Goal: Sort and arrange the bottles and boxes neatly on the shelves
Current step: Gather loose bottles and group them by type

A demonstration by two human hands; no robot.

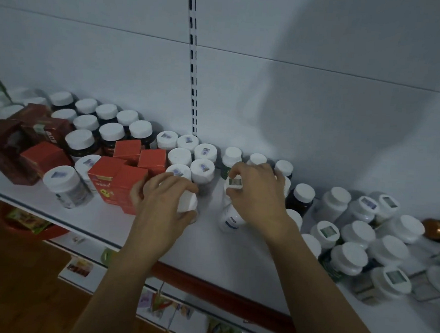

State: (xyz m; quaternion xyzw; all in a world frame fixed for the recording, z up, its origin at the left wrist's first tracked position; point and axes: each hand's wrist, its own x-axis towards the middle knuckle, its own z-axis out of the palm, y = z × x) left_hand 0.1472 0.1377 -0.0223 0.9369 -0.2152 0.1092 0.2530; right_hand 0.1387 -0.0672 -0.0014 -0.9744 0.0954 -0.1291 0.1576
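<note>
Shelf, white.
Left hand: curled round a white-capped bottle, mid-shelf.
Right hand: fingers pinch the cap of a white bottle at 3 o'clock of the first.
Red boxes: 9 o'clock of the left hand, touching it.
Bottle cluster: 3 o'clock of the right hand.

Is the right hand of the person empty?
No, the right hand grips a white bottle by its cap, with the fingers curled round the top.
</note>
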